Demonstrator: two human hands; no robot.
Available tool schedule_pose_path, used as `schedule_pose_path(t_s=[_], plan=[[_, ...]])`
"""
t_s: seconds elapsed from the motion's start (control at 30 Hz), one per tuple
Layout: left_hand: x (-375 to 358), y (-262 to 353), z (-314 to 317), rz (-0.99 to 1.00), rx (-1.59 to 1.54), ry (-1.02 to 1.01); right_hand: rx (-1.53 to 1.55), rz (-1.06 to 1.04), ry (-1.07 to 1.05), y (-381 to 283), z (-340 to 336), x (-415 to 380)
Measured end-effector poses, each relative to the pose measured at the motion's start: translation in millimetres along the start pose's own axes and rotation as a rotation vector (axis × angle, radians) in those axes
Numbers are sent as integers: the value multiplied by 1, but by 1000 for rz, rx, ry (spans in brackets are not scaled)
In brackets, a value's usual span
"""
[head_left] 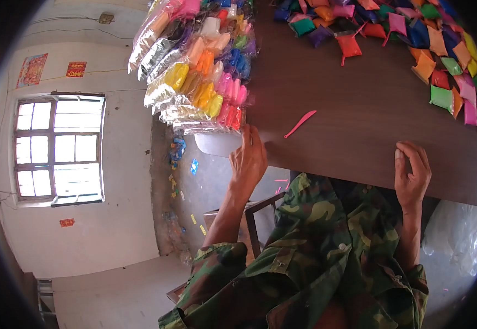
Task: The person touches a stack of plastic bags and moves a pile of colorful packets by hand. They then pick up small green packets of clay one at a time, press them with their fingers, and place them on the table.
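Observation:
My left hand (249,159) is at the table's left front corner, fingers stretched toward a pile of clear plastic bags (205,82) with its fingertips right at the lowest bag. Soft, brightly coloured packets fill these bags in yellow, orange, pink, red and blue. My right hand (412,171) hovers at the front edge farther right, its fingers loosely bent, the thumb apart from them, and nothing in it. Between the hands, a small pink plastic knife-shaped tool (300,124) lies on the dark brown table (326,88).
Loose coloured packets (441,97) are heaped along the table's far right side, a red packet (349,46) at the heap's left fringe. A wooden chair frame (260,216) stands below the left edge. Clear plastic sheeting (461,236) lies at lower right, and scraps litter the floor (216,170).

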State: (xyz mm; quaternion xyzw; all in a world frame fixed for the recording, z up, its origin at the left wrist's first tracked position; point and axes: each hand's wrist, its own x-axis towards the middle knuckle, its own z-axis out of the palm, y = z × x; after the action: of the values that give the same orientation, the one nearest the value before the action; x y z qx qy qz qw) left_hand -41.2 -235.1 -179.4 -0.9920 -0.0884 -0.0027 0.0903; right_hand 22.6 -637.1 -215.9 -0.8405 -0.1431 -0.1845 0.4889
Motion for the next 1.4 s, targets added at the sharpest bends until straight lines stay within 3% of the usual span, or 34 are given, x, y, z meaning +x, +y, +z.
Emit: schedule_pose_path(t_s=[0.07, 0.57, 0.77, 1.07, 1.17, 1.4], plan=[[-3, 0, -2, 68, -33, 46, -12, 7, -5, -1, 0, 0], [-2, -6, -30, -12, -92, 108, -12, 24, -11, 2, 1, -2], [-4, -11, -41, 50, -85, 298, -22, 17, -18, -1, 0, -1], [1, -19, -43, -11, -4, 343, -40, 7, -25, 3, 1, -2], [-1, -12, -56, -20, -129, 357, -56, 3, -24, 5, 2, -3], [8, -25, -63, 8, -86, 505, -89, 7, -38, 2, 2, -2]])
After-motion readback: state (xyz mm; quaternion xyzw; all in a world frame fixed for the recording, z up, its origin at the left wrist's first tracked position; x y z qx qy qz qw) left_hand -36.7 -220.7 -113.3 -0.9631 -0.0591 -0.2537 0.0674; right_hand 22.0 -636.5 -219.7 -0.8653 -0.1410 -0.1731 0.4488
